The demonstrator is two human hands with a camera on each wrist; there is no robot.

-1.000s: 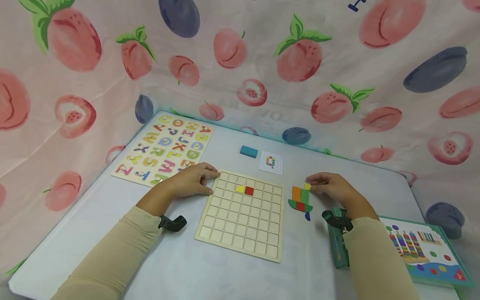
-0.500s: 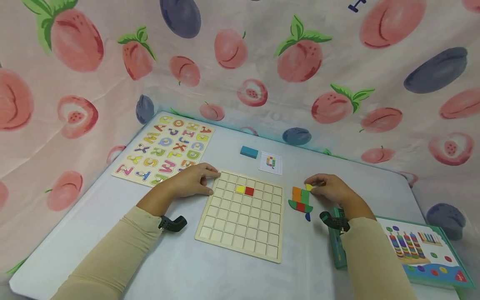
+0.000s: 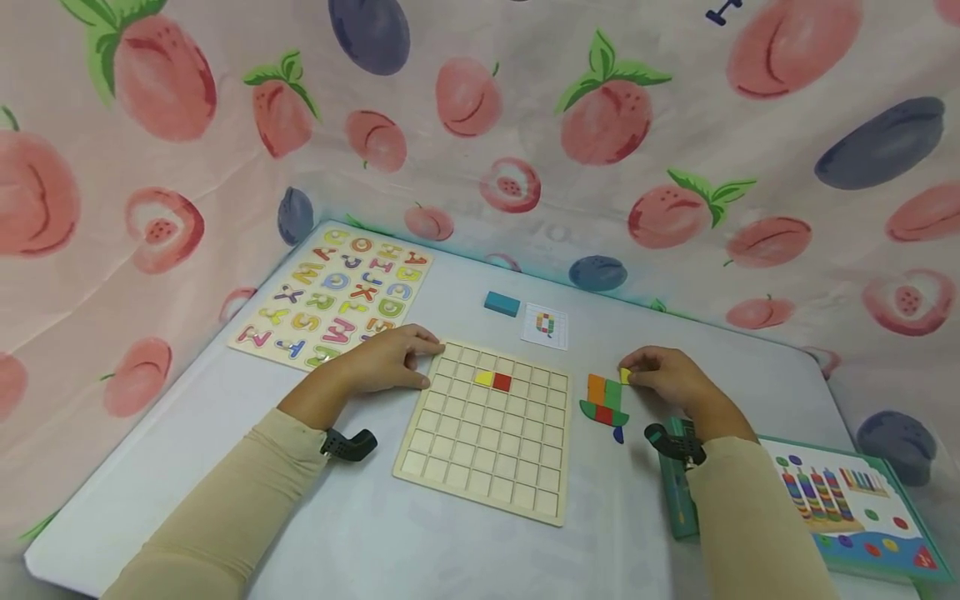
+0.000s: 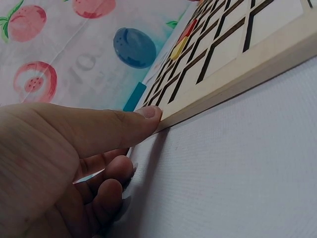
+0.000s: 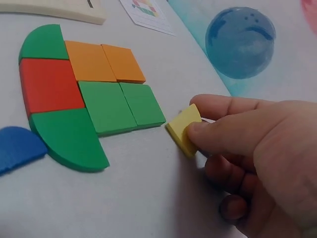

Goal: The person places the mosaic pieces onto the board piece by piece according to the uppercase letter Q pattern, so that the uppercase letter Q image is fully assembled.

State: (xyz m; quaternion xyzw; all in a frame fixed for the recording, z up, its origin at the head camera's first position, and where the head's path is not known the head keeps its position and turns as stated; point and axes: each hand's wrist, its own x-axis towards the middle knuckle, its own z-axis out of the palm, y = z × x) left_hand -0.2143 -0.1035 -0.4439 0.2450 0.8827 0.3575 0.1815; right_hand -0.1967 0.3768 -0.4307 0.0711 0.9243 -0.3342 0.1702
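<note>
My right hand [image 3: 663, 379] pinches a small yellow tile [image 5: 184, 127] between thumb and index finger, tilted at the table's surface beside two green square tiles [image 5: 109, 106]. My left hand [image 3: 386, 360] rests at the far left edge of a wooden grid board [image 3: 480, 450]; its thumb touches the rim in the left wrist view, the other fingers loosely bent. On the board, a yellow tile [image 3: 484, 378] and a red tile [image 3: 502, 382] lie side by side in cells. Near the right hand lie orange tiles [image 5: 91, 62], a red tile [image 5: 52, 85], green rounded tiles [image 5: 69, 139] and a blue rounded tile [image 5: 20, 148].
A printed pattern card [image 3: 545, 325] and a blue block [image 3: 502, 303] lie behind the board. An alphabet puzzle board [image 3: 330, 300] is at back left. A teal-edged box [image 3: 855, 508] stands at right, partly behind the right sleeve. Fruit-print cloth [image 3: 480, 125] hangs behind the table.
The right hand has drawn the yellow tile slightly right, away from the green tiles. The left hand keeps its place on the board's edge, and the head view has shifted a little.
</note>
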